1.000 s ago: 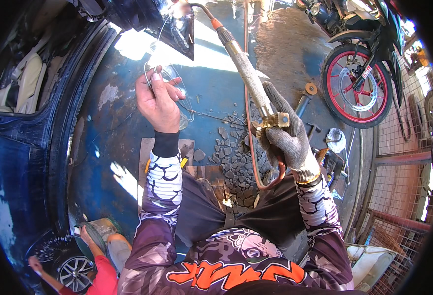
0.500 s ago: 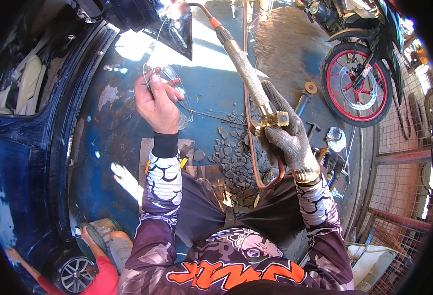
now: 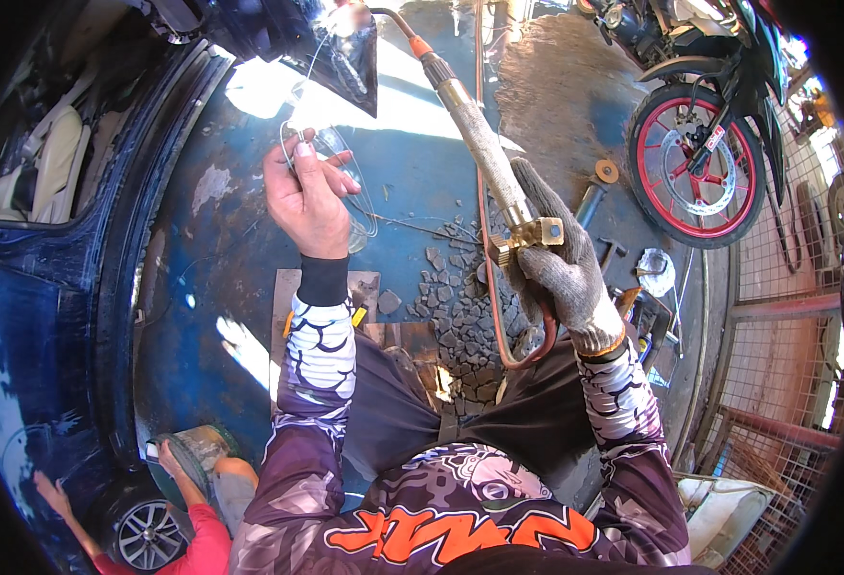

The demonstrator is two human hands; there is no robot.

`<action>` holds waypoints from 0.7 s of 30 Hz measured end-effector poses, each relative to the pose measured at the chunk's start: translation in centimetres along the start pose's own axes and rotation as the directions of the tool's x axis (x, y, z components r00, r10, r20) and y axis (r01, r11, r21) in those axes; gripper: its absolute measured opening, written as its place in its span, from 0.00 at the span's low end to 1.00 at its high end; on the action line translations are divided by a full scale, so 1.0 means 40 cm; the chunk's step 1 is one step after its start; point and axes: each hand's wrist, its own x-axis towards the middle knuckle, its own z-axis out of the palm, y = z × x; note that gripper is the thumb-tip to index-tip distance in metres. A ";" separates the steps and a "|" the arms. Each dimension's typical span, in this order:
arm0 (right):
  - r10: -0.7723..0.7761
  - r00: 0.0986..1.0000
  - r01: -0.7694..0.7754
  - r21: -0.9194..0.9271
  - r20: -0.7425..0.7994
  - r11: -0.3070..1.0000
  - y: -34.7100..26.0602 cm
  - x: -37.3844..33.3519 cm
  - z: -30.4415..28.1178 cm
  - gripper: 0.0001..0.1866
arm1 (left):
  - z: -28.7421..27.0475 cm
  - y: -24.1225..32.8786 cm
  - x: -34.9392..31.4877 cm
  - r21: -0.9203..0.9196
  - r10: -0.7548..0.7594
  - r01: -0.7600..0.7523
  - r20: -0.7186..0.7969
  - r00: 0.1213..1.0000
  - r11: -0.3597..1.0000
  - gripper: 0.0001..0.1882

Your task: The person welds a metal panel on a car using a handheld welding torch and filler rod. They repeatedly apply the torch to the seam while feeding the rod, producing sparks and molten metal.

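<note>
My bare left hand (image 3: 311, 203) pinches a thin wire (image 3: 309, 71), whose upper end runs to the lower part of a dark blue car panel (image 3: 350, 79). Loose loops of the wire hang beside my fingers. In a grey knit glove, my right hand (image 3: 564, 273) is wrapped around the valve end of a gas welding torch (image 3: 476, 132). The torch slants up and left, and its bent neck reaches the bright spot at the panel, where glare hides the tip. A reddish hose (image 3: 495, 326) loops below my gloved hand.
Broken grey chunks (image 3: 460, 321) lie on the blue floor between my legs. At left stands a dark blue car (image 3: 20, 316); a person in a red shirt (image 3: 209, 541) crouches by its wheel. A motorcycle wheel (image 3: 698, 163), a hammer (image 3: 612, 251) and wire mesh (image 3: 776, 355) are at right.
The crouching person's hand on the car has shifted slightly up and right. My hands, the torch and the wire stay nearly in place.
</note>
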 end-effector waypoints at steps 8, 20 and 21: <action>-0.016 1.000 0.016 0.003 -0.012 1.000 -0.001 -0.003 0.004 0.48 | 0.001 0.002 0.002 0.039 0.009 -0.009 0.002 1.000 0.999 0.12; 0.054 0.999 -0.054 -0.021 -0.001 0.998 -0.023 -0.008 0.007 0.48 | 0.002 0.011 0.003 0.053 -0.025 0.026 -0.004 1.000 0.998 0.12; 0.057 0.998 -0.057 -0.028 0.001 0.998 -0.024 -0.010 0.007 0.48 | 0.002 0.010 0.001 0.035 -0.024 0.025 -0.006 1.000 0.999 0.12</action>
